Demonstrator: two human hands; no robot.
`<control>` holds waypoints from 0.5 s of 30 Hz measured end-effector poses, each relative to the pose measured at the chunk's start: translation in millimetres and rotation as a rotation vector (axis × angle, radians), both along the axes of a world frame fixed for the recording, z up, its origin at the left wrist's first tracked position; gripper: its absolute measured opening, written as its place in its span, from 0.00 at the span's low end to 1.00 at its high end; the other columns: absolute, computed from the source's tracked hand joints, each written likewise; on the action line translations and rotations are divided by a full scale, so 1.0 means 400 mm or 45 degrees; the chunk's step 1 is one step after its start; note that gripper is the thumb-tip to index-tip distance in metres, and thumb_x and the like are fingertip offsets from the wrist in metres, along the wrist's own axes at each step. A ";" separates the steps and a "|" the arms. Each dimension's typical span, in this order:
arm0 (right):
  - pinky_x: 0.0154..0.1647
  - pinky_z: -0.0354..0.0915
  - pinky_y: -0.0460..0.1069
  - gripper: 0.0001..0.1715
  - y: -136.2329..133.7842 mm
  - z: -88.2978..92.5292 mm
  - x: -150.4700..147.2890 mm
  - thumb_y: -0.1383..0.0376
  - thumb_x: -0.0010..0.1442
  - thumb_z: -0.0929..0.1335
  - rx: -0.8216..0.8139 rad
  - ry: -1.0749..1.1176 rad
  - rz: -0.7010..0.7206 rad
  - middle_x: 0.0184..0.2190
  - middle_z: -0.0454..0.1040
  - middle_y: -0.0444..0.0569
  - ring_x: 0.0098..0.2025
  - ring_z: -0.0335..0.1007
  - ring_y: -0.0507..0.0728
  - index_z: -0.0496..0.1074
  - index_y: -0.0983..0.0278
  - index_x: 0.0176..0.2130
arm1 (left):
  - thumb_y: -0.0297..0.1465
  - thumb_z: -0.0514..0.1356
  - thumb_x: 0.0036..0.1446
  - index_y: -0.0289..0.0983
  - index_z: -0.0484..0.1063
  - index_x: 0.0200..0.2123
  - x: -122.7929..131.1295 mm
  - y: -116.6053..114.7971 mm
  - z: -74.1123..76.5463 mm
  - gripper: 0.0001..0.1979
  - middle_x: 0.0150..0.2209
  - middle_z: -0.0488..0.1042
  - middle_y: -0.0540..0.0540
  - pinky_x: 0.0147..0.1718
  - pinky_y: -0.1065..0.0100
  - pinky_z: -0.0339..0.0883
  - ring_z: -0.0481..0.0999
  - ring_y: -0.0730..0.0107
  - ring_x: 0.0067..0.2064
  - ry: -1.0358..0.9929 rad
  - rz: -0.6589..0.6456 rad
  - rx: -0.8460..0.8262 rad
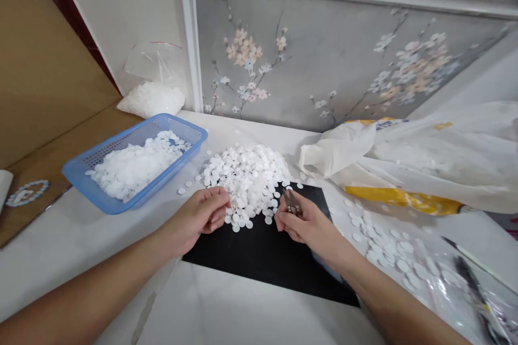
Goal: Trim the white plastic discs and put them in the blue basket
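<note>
I can't tell if L hand (208, 211) pinches anything. R hand (305, 222) hides pt of snips (288, 202) from me; view's R edge cuts off bag (429, 159).

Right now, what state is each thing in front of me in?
Blue basket, upright, partly filled with white discs.
Black mat, flat, partly covered.
Disc pile, loose, partly on the mat.
Metal tool, gripped in the right hand.
Left hand, curled, any contents hidden.
Clear bag, partly filled.
Printed plastic bag, crumpled.
Bracelet, laid flat.
</note>
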State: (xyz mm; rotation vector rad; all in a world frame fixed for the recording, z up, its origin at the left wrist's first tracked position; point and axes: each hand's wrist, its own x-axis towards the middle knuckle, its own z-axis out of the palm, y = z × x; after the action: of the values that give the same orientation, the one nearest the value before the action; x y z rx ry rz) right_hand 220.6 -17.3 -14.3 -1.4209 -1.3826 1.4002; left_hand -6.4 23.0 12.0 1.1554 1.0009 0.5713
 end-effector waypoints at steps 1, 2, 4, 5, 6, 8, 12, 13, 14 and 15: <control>0.19 0.48 0.44 0.02 0.002 -0.001 0.003 0.65 0.57 0.61 0.023 -0.044 -0.014 0.22 0.65 0.38 0.18 0.48 0.48 0.58 0.60 0.33 | 0.37 0.56 0.55 0.37 0.63 0.25 -0.002 0.001 -0.002 0.11 0.18 0.54 0.57 0.18 0.73 0.42 0.52 0.80 0.19 0.107 -0.048 0.106; 0.20 0.50 0.45 0.01 0.003 -0.001 0.004 0.65 0.57 0.61 0.080 -0.142 -0.028 0.22 0.65 0.38 0.19 0.50 0.49 0.61 0.60 0.33 | 0.37 0.57 0.54 0.37 0.64 0.25 -0.004 0.000 -0.004 0.11 0.18 0.53 0.57 0.20 0.73 0.44 0.52 0.79 0.20 0.231 -0.097 0.224; 0.24 0.54 0.46 0.04 0.003 0.000 0.004 0.65 0.58 0.62 0.221 -0.394 -0.016 0.22 0.65 0.40 0.22 0.56 0.50 0.66 0.61 0.33 | 0.36 0.59 0.53 0.38 0.67 0.27 -0.006 -0.003 -0.005 0.08 0.19 0.54 0.57 0.22 0.73 0.46 0.53 0.78 0.22 0.491 -0.182 0.452; 0.25 0.55 0.46 0.05 0.001 0.001 0.004 0.64 0.58 0.63 0.279 -0.505 0.018 0.23 0.65 0.41 0.24 0.58 0.51 0.68 0.61 0.32 | 0.35 0.58 0.53 0.38 0.68 0.28 -0.006 -0.006 -0.004 0.06 0.19 0.54 0.57 0.22 0.73 0.46 0.54 0.77 0.22 0.613 -0.211 0.545; 0.27 0.56 0.47 0.06 -0.001 0.001 0.002 0.64 0.59 0.63 0.323 -0.589 0.065 0.24 0.67 0.42 0.25 0.60 0.52 0.69 0.60 0.31 | 0.34 0.57 0.54 0.39 0.69 0.29 -0.005 -0.010 -0.003 0.05 0.18 0.53 0.57 0.22 0.72 0.46 0.55 0.76 0.22 0.720 -0.235 0.621; 0.29 0.58 0.47 0.07 -0.004 0.000 -0.001 0.65 0.60 0.64 0.393 -0.684 0.155 0.28 0.70 0.43 0.27 0.64 0.52 0.70 0.60 0.31 | 0.32 0.56 0.54 0.41 0.69 0.31 -0.002 -0.016 0.001 0.03 0.17 0.53 0.58 0.22 0.72 0.46 0.56 0.76 0.21 0.874 -0.293 0.718; 0.30 0.59 0.47 0.06 -0.003 -0.002 -0.005 0.68 0.60 0.64 0.453 -0.775 0.269 0.30 0.72 0.43 0.30 0.67 0.52 0.68 0.60 0.31 | 0.32 0.57 0.54 0.42 0.71 0.31 0.002 -0.019 0.001 0.03 0.18 0.57 0.57 0.23 0.72 0.48 0.59 0.74 0.21 0.978 -0.413 0.773; 0.31 0.59 0.47 0.05 -0.001 -0.002 -0.006 0.68 0.59 0.65 0.452 -0.788 0.290 0.30 0.71 0.42 0.30 0.67 0.53 0.67 0.60 0.31 | 0.33 0.58 0.54 0.42 0.71 0.31 0.002 -0.019 -0.001 0.03 0.18 0.59 0.57 0.24 0.72 0.48 0.60 0.74 0.22 0.988 -0.429 0.787; 0.31 0.59 0.47 0.05 0.001 -0.003 -0.008 0.68 0.59 0.66 0.450 -0.801 0.306 0.30 0.71 0.42 0.30 0.67 0.53 0.66 0.60 0.31 | 0.33 0.59 0.53 0.42 0.71 0.31 0.001 -0.019 -0.003 0.02 0.19 0.60 0.57 0.24 0.72 0.48 0.61 0.74 0.22 0.997 -0.434 0.805; 0.31 0.60 0.47 0.05 0.004 -0.003 -0.009 0.68 0.59 0.67 0.453 -0.817 0.316 0.30 0.72 0.42 0.31 0.68 0.53 0.66 0.61 0.31 | 0.33 0.60 0.52 0.42 0.71 0.31 -0.001 -0.018 -0.006 0.02 0.19 0.60 0.56 0.24 0.72 0.48 0.61 0.73 0.22 1.002 -0.432 0.822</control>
State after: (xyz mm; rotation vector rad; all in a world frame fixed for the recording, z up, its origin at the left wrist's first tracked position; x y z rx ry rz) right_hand 216.8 -15.7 -15.5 -1.5531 -2.1503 0.7841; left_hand -6.7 15.6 9.6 2.1769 1.2690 0.1397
